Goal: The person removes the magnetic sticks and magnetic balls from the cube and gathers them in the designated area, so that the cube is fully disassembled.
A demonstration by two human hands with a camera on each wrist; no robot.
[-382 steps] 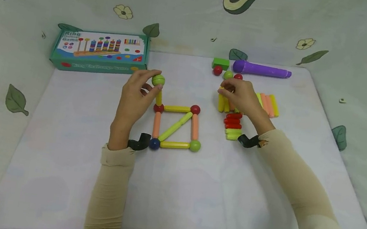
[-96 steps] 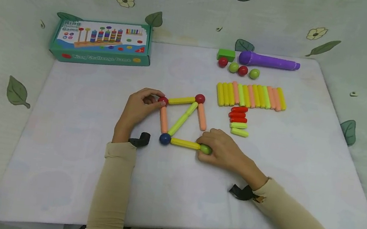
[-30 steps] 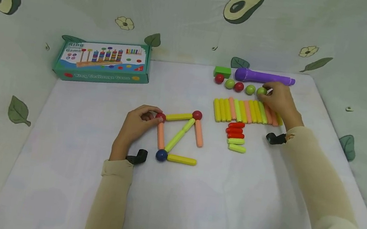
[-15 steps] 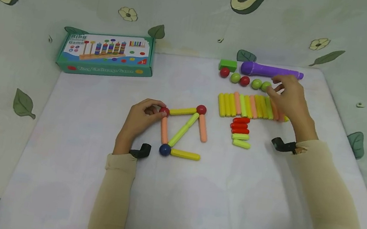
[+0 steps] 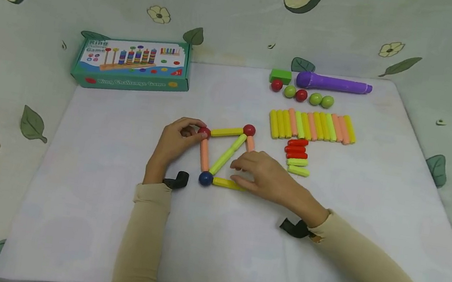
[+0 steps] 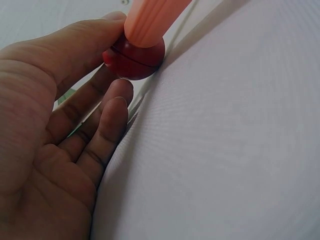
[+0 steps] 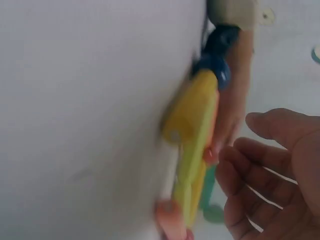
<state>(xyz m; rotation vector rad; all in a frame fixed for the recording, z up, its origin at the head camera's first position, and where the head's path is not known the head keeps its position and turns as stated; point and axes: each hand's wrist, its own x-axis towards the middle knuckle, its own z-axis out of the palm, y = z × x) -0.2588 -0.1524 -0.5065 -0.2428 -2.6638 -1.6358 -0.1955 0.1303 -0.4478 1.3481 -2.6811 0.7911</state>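
Observation:
My left hand (image 5: pixel 175 142) pinches a red ball (image 6: pixel 134 59) at the far left corner of a flat frame of sticks and balls. A salmon stick (image 5: pixel 204 155) runs from it to a blue ball (image 5: pixel 205 178); a yellow stick (image 5: pixel 227 132) joins it to another red ball (image 5: pixel 249 130). A lime diagonal (image 5: pixel 228 153) crosses between the blue ball and that second red ball. My right hand (image 5: pixel 266 176), fingers loosely bent and holding nothing, hovers by the lower yellow stick (image 7: pixel 187 110), hiding its right end and part of the right salmon stick (image 5: pixel 250 143) in the head view.
Right of the frame lies a row of coloured sticks (image 5: pixel 312 126), with short red and lime pieces (image 5: pixel 296 150) below. Behind are several red and green balls (image 5: pixel 315 99), a green block (image 5: pixel 280 76) and a purple microphone-shaped toy (image 5: pixel 334 83). A game box (image 5: pixel 132 65) stands back left.
The green ball left the frame's lower right corner and now ends the ball row. My right hand released it there and came back to the frame. My left hand stays on the red ball.

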